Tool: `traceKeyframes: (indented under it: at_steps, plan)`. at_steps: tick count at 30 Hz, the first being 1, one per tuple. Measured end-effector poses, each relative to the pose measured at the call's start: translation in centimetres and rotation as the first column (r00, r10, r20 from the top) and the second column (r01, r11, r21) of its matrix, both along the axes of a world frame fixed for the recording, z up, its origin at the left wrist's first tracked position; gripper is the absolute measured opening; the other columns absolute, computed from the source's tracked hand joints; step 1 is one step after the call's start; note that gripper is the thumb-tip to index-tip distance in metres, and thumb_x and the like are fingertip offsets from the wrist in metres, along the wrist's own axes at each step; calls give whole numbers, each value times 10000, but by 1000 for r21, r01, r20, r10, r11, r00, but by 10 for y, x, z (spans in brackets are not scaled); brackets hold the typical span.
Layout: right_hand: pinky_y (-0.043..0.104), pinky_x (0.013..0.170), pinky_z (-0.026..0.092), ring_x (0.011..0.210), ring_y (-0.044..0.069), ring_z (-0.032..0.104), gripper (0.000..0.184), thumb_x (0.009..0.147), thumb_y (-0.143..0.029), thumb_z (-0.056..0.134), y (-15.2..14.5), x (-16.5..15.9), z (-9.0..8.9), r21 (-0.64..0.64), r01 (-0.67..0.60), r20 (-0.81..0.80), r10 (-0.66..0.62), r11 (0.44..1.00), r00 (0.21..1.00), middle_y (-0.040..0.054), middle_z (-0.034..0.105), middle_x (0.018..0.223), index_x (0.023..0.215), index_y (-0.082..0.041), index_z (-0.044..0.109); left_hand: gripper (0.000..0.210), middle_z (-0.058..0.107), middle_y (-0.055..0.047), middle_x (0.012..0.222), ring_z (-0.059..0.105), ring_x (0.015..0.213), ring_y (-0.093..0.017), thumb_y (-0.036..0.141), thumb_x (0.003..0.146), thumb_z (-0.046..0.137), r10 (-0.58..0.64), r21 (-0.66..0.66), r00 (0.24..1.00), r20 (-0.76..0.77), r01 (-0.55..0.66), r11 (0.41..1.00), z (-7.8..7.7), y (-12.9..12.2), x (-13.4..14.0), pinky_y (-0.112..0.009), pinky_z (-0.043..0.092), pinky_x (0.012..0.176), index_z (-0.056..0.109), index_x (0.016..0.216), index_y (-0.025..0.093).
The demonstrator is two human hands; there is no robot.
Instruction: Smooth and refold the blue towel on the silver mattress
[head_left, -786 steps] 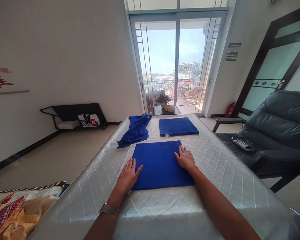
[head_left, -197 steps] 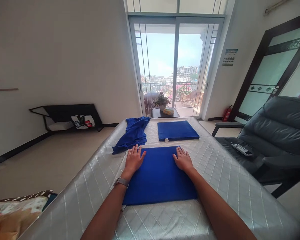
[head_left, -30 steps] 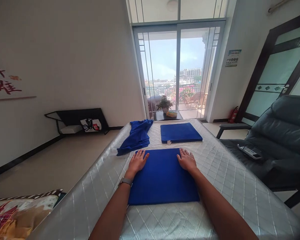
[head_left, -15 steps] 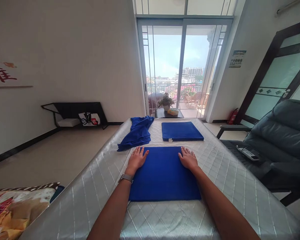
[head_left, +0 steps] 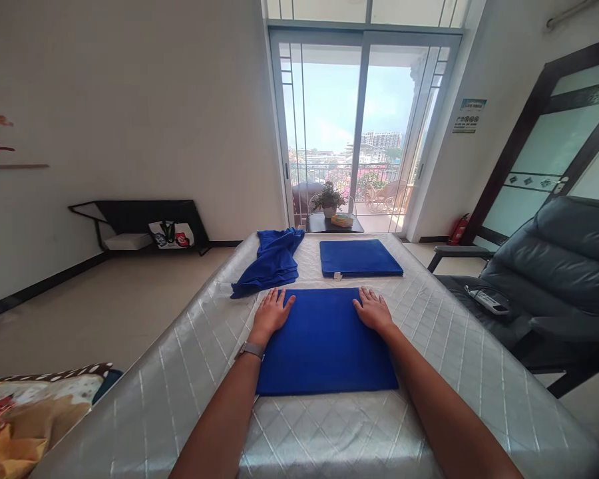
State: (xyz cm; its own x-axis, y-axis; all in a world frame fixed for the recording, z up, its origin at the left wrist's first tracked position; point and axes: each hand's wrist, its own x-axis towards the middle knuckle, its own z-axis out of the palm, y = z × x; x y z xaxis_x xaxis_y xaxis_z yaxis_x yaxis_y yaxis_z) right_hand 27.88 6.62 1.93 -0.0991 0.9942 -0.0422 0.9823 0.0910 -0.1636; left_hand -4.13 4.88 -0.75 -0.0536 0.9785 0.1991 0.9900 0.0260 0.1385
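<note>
A flat blue folded cloth (head_left: 327,346) lies as a neat rectangle on the silvery quilted surface (head_left: 329,432) in front of me. At its far left corner rests my left hand (head_left: 273,311), fingers stretched out, a watch band on the wrist. My right hand (head_left: 373,309) lies flat on the far right corner, fingers also extended. Neither hand grips anything. Beyond the right hand sits a second folded blue stack (head_left: 360,257) with a small white tag at its near edge. A crumpled blue cloth (head_left: 270,263) lies loosely beyond my left hand.
A dark recliner (head_left: 544,266) with a white device on its seat stands at the right. Past the far edge, a small black table (head_left: 324,225) holds a potted plant (head_left: 329,199). Patterned bedding (head_left: 24,412) shows at lower left, and a black rack (head_left: 144,219) by the wall.
Both hands keep their places on the folded cloth's far corners. The whole view has shifted slightly, with things appearing a little higher and further left.
</note>
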Motion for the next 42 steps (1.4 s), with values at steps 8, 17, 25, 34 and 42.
traceKeyframes:
  at_steps: [8, 17, 25, 34, 42]
  plan:
    - [429, 1229, 59, 1529, 205, 112, 684, 1012, -488, 160, 0, 0, -5, 12, 0, -5, 0, 1000, 1000, 27, 149, 1666, 1604, -145, 167, 777, 353, -176, 1590, 279, 1493, -282, 635, 1002, 172, -8, 4, 1000, 22, 8, 1000, 3, -3, 0, -440, 225, 1215, 403, 1506, 91]
    - [427, 1230, 49, 1530, 195, 95, 699, 1007, -508, 142, 2, 1, -5, -12, -2, -12, 2, 1000, 1000, 21, 125, 1671, 1608, -152, 140, 752, 359, -190, 1583, 308, 1481, -275, 601, 1013, 172, 1, 16, 1000, 17, -1, 1000, 5, -3, 0, -434, 237, 1210, 405, 1497, 75]
    - [439, 1231, 59, 1526, 210, 128, 688, 1009, -492, 187, 0, 1, -5, 16, 1, -53, 0, 1000, 999, 31, 159, 1662, 1600, -140, 184, 741, 383, -192, 1569, 343, 1465, -281, 586, 1014, 191, 110, -14, 994, 5, -110, 994, 11, -4, -4, -438, 245, 1210, 415, 1484, 58]
    - [436, 1234, 55, 1524, 217, 138, 681, 1011, -480, 201, -5, -1, -2, 32, 11, -85, -8, 999, 996, 36, 175, 1658, 1596, -131, 206, 461, 595, -96, 1411, 510, 1334, -208, 401, 1018, 367, -328, 196, 939, 106, 304, 932, 42, -30, 89, -331, 381, 1140, 563, 1361, 163]
    - [439, 1230, 90, 1528, 230, 114, 644, 991, -320, 307, -6, 8, -8, 42, -90, 28, 89, 995, 996, 48, 124, 1671, 1603, -165, 182, 499, 581, -99, 1435, 489, 1361, -191, 442, 1055, 262, -552, 168, 826, 111, 532, 830, 37, -6, 218, -355, 379, 1145, 530, 1383, 179]
